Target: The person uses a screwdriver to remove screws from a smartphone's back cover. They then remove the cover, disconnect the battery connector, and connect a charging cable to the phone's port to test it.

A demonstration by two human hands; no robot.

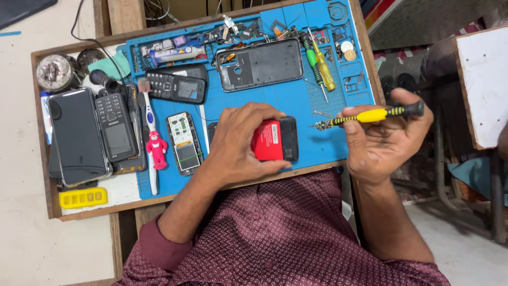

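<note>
From my remote seat I see my left hand cupped over a small phone with a red battery, fingers curled round its top and thumb along the near edge, pressing it flat on the blue repair mat just below the mat's middle. My right hand, at three o'clock from the phone and apart from it, pinches a yellow-and-black screwdriver between thumb and fingers, shaft lying level, tip pointing toward nine o'clock and hovering just beside the phone's right edge without touching it. I judge the job to be partway along: the phone's back looks to be off, since the red battery lies bare, yet that battery sits in place and the body appears whole, so the deeper opening is not yet done. At twelve o'clock from the phone lies a grey phone housing, stripped and empty; at nine o'clock a bare circuit board and a pink toothbrush; further toward ten o'clock a black keypad phone. Two more screwdrivers, one green, one yellow, rest at one o'clock. Whether any screws have come out of the held phone I cannot tell; my hand hides much of it
</note>
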